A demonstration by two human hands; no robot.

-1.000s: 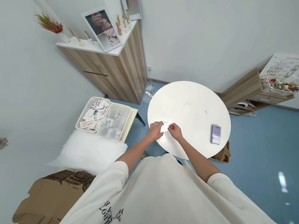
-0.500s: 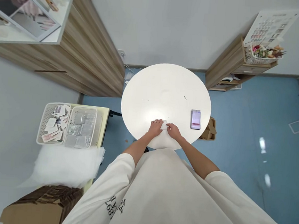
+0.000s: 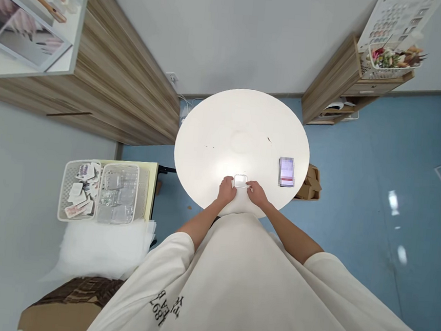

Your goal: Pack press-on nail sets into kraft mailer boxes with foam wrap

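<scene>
A small, clear rectangular plastic box (image 3: pixel 240 180) with a whitish rim lies flat on the white round table (image 3: pixel 244 111), near the edge closest to me. My left hand (image 3: pixel 226 189) rests just left of it, thumb and fingers apart, with the fingertips close to the box's left edge. On the other side, my right hand (image 3: pixel 255 193) has its index finger and thumb bent at the box's right edge, and the index finger touches it. What the box contains, if anything, is too small to make out.
A phone (image 3: pixel 287 172) lies on the table's right side. To the left, white baskets (image 3: pixel 62 193) hold cards and clear boxes, beside white sheets (image 3: pixel 101 245) and cardboard (image 3: pixel 60 319). A wooden cabinet (image 3: pixel 128 70) stands back left, and a carton (image 3: pixel 310 186) sits on the floor right.
My left hand has slid left off the box, which now shows whole between both hands. My right hand stays at its right edge. The view has shifted slightly.
</scene>
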